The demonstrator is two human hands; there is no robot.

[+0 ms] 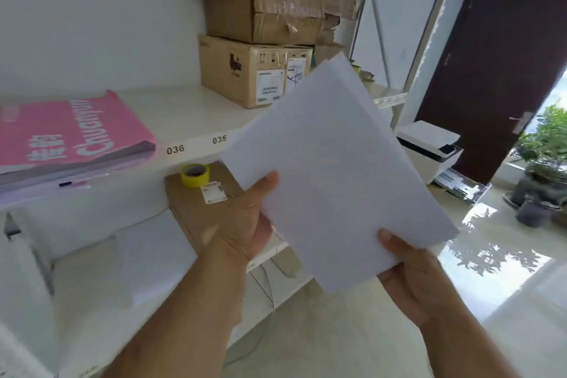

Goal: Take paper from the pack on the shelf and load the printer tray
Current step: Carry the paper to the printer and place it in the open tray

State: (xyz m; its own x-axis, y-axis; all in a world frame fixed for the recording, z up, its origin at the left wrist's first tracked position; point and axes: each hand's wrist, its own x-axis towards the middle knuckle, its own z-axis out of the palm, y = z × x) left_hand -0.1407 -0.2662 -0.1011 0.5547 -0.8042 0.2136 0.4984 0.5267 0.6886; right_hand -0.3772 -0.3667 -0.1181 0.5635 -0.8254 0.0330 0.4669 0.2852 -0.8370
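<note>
Both forearms are bare right down to the wrists, with no sleeve edge anywhere along them. The left hand [245, 221] wears no glove, ring or watch, and its thumb, on the side toward the shelf [190, 144], ends in a short nail. The right hand [411, 273], on the side away from that shelf, is just as plain, with a short, pale thumbnail.

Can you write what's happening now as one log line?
step: carrying paper | white paper sheets: held by left hand and right hand | white printer: ahead, not reached
</note>
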